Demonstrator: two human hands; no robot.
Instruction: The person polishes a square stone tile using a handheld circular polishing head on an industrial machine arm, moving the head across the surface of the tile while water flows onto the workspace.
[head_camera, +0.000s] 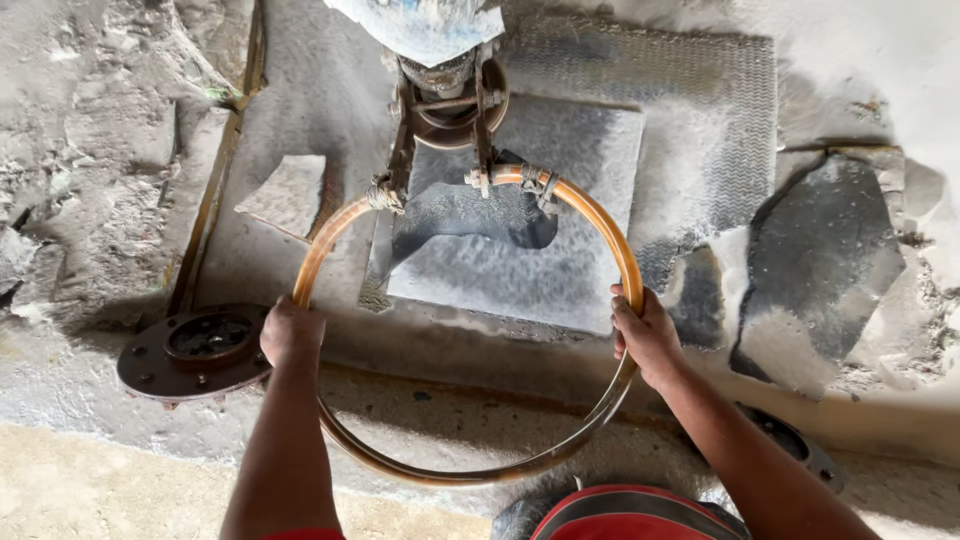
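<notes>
A large orange-brown ring handle hangs in front of me, tied with rope to the metal frame of a machine above a dusty grey stone slab. My left hand grips the ring on its left side. My right hand grips the ring's right side, fingers wrapped over it. The machine's head sits on the slab's far part, with a darker wet patch beneath it.
A round rusty metal disc with bolt holes lies left of the ring. A dark broken stone piece lies at the right, a small square stone at the left. White dust covers everything. A ribbed metal plate lies behind the slab.
</notes>
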